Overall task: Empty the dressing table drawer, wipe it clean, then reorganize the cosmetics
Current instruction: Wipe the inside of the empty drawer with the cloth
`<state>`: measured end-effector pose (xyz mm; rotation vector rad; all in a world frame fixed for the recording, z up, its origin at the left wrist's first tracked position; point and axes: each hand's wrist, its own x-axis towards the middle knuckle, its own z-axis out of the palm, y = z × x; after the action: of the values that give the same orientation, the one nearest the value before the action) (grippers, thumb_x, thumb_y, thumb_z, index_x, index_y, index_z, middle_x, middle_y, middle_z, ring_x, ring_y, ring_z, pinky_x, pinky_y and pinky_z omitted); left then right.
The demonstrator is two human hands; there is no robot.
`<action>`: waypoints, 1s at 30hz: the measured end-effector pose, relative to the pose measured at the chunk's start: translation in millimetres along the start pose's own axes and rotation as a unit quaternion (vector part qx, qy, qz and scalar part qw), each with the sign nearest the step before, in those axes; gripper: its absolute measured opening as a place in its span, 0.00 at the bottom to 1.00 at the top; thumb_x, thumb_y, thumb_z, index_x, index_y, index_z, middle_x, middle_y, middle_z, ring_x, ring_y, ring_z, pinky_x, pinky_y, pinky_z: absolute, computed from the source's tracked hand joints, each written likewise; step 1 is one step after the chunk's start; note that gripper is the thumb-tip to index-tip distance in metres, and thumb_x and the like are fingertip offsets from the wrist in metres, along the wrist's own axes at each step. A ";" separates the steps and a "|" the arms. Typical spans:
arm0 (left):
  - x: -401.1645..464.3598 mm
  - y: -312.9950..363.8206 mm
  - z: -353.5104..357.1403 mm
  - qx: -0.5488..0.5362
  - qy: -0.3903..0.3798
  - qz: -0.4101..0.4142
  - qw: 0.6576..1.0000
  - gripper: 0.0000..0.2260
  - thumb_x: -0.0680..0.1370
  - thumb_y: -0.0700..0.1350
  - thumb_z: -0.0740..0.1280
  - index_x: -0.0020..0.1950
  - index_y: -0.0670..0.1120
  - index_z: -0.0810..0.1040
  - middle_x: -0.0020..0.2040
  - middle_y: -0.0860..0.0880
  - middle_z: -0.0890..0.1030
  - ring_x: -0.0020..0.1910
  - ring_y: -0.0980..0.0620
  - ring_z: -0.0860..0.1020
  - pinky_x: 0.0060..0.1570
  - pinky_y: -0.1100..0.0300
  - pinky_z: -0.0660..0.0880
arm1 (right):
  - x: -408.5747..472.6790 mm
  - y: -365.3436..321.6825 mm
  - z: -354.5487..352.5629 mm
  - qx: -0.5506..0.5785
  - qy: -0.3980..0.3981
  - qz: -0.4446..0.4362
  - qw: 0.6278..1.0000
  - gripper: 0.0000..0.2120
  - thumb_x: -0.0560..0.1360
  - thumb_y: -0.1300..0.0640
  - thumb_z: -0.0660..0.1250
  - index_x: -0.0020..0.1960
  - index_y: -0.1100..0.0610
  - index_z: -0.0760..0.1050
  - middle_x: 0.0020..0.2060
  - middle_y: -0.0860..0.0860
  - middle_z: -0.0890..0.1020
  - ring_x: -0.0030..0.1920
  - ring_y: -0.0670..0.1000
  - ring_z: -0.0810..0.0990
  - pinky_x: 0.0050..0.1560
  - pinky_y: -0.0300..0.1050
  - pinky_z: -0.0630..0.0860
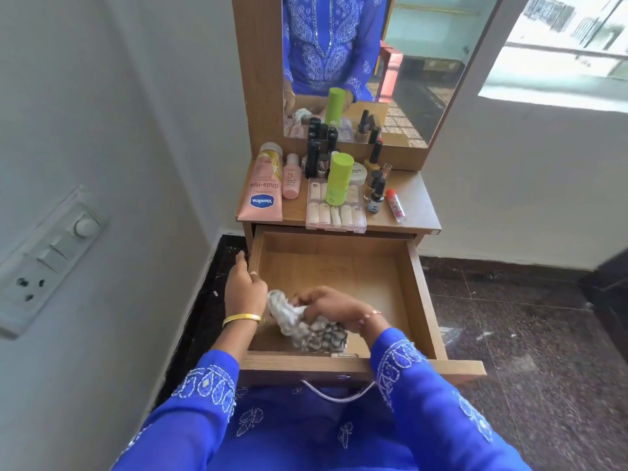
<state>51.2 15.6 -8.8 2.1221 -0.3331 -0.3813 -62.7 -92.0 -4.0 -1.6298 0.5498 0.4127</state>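
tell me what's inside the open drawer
Only a crumpled black-and-white patterned cloth lies in the wooden drawer, held by the right hand. The floor beneath cloth and hand is hidden.

Single head cam, wide-angle, looking forward and steeply down from above the open drawer (pixel 339 273), close in. Drawer sits frame centre, sleeves fill the bottom edge. Tabletop (pixel 414 198) and mirror (pixel 407 79) run toward top centre. Wall (pixel 102 130) fills the left, floor (pixel 526 317) the lower right. Edges bow from lens distortion.
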 end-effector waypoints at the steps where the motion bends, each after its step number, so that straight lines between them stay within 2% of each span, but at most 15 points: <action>1: -0.2 -0.1 0.9 -0.003 0.013 0.022 1.000 0.23 0.78 0.35 0.54 0.74 0.42 0.60 0.72 0.42 0.66 0.71 0.44 0.65 0.69 0.56 0.60 | -3.7 3.8 -5.6 0.078 0.020 -0.008 0.997 0.11 0.72 0.69 0.58 0.46 0.56 0.74 0.40 0.54 0.79 0.36 0.50 0.79 0.35 0.39 0.77; 3: -1.8 -1.5 4.5 -0.020 0.035 0.068 0.997 0.22 0.78 0.34 0.55 0.72 0.42 0.64 0.71 0.42 0.68 0.70 0.45 0.66 0.68 0.58 0.61 | -8.9 10.6 -14.7 0.229 0.060 -0.033 0.971 0.11 0.73 0.70 0.55 0.46 0.58 0.73 0.38 0.54 0.79 0.33 0.49 0.81 0.33 0.39 0.78; 5: -5.3 -0.4 8.1 -0.055 0.030 0.111 0.992 0.20 0.77 0.34 0.57 0.70 0.42 0.67 0.69 0.43 0.71 0.68 0.46 0.70 0.65 0.60 0.63 | -10.0 14.8 -19.2 0.351 0.083 -0.066 0.930 0.10 0.73 0.69 0.56 0.50 0.60 0.72 0.40 0.56 0.80 0.34 0.51 0.81 0.35 0.41 0.79; 8: -14.2 5.5 13.7 -0.099 -0.041 0.118 0.987 0.18 0.78 0.37 0.58 0.69 0.43 0.68 0.67 0.46 0.73 0.65 0.50 0.73 0.62 0.63 0.66 | -6.4 18.7 -17.8 0.466 0.105 -0.103 0.872 0.19 0.68 0.65 0.61 0.58 0.61 0.71 0.46 0.59 0.79 0.41 0.55 0.81 0.44 0.49 0.78; 11: -18.1 6.7 18.6 -0.050 -0.125 0.058 0.989 0.15 0.80 0.46 0.58 0.65 0.45 0.73 0.62 0.48 0.77 0.62 0.49 0.74 0.58 0.61 0.67 | -4.6 19.8 -16.0 0.443 0.156 -0.099 0.877 0.13 0.71 0.67 0.58 0.54 0.61 0.73 0.45 0.59 0.79 0.42 0.56 0.80 0.45 0.49 0.77; 13: -19.3 7.3 20.0 -0.028 -0.189 0.003 0.982 0.18 0.80 0.54 0.56 0.54 0.44 0.79 0.48 0.46 0.80 0.48 0.48 0.77 0.48 0.58 0.71 | -5.5 17.6 -14.6 0.425 0.187 -0.088 0.881 0.13 0.72 0.69 0.55 0.52 0.61 0.74 0.45 0.60 0.79 0.42 0.57 0.79 0.45 0.49 0.76; 14: -20.1 8.0 20.0 -0.036 -0.213 -0.022 0.976 0.19 0.79 0.56 0.56 0.49 0.44 0.79 0.41 0.48 0.79 0.41 0.50 0.75 0.41 0.59 0.71 | -6.5 16.5 -14.2 0.424 0.195 -0.089 0.880 0.13 0.73 0.69 0.55 0.52 0.61 0.74 0.45 0.60 0.79 0.42 0.56 0.79 0.45 0.48 0.76; 16: -21.9 9.2 19.7 -0.111 -0.246 -0.073 0.960 0.16 0.78 0.56 0.59 0.42 0.46 0.77 0.36 0.51 0.78 0.35 0.55 0.74 0.36 0.63 0.70 | -6.1 16.2 -12.0 0.406 0.213 -0.100 0.883 0.11 0.73 0.66 0.56 0.51 0.61 0.75 0.43 0.59 0.79 0.41 0.56 0.79 0.44 0.47 0.77; 18: -22.3 9.5 20.4 -0.213 -0.262 -0.114 0.935 0.11 0.77 0.50 0.63 0.42 0.44 0.76 0.39 0.47 0.81 0.34 0.54 0.79 0.34 0.62 0.76 | -4.8 17.4 -11.1 0.370 0.238 -0.120 0.890 0.09 0.72 0.58 0.61 0.48 0.61 0.75 0.45 0.60 0.79 0.45 0.58 0.80 0.48 0.50 0.77; 20: -20.2 9.2 17.8 -0.258 -0.257 -0.131 0.922 0.06 0.76 0.44 0.66 0.47 0.41 0.76 0.41 0.44 0.82 0.36 0.51 0.81 0.34 0.60 0.79 | -4.2 18.4 -10.7 0.317 0.241 -0.122 0.909 0.19 0.72 0.47 0.64 0.52 0.62 0.77 0.51 0.60 0.81 0.52 0.59 0.81 0.55 0.52 0.76; 21: -18.8 8.3 17.0 -0.267 -0.252 -0.137 0.920 0.06 0.75 0.41 0.67 0.50 0.40 0.76 0.42 0.43 0.81 0.38 0.49 0.80 0.37 0.57 0.80 | -5.5 16.7 -9.2 0.285 0.233 -0.116 0.923 0.21 0.74 0.44 0.62 0.55 0.61 0.77 0.51 0.57 0.82 0.53 0.57 0.81 0.56 0.49 0.77; 23: -18.1 7.4 15.2 -0.268 -0.248 -0.146 0.919 0.06 0.74 0.39 0.67 0.50 0.40 0.77 0.43 0.43 0.81 0.40 0.48 0.79 0.45 0.52 0.77 | -6.2 14.7 -5.6 0.219 0.228 -0.107 0.942 0.18 0.77 0.46 0.60 0.57 0.59 0.76 0.50 0.52 0.83 0.50 0.50 0.82 0.52 0.41 0.78; 25: -17.7 7.6 13.8 -0.266 -0.250 -0.150 0.919 0.06 0.75 0.38 0.66 0.51 0.41 0.77 0.43 0.44 0.81 0.43 0.48 0.79 0.50 0.50 0.76 | -5.0 14.8 -5.0 0.203 0.246 -0.099 0.943 0.11 0.77 0.52 0.63 0.54 0.58 0.76 0.50 0.55 0.83 0.46 0.49 0.82 0.49 0.39 0.79; 27: -16.4 7.7 13.0 -0.290 -0.246 -0.156 0.912 0.07 0.75 0.36 0.64 0.52 0.41 0.77 0.44 0.44 0.81 0.45 0.48 0.78 0.49 0.50 0.76 | -5.7 15.6 -6.5 0.231 0.261 -0.097 0.932 0.05 0.77 0.57 0.63 0.49 0.57 0.76 0.47 0.55 0.83 0.43 0.48 0.81 0.45 0.37 0.79; 30: -13.7 9.1 11.5 -0.352 -0.242 -0.170 0.888 0.09 0.76 0.33 0.60 0.52 0.42 0.77 0.45 0.45 0.80 0.46 0.48 0.78 0.44 0.54 0.75 | -6.9 15.3 -7.9 0.265 0.267 -0.091 0.922 0.04 0.78 0.59 0.62 0.46 0.55 0.75 0.43 0.52 0.82 0.42 0.49 0.81 0.43 0.39 0.79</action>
<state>33.3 7.3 -5.2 1.3358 -0.0693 -1.0719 -77.4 -100.3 -11.6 -1.2336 0.8252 -0.3196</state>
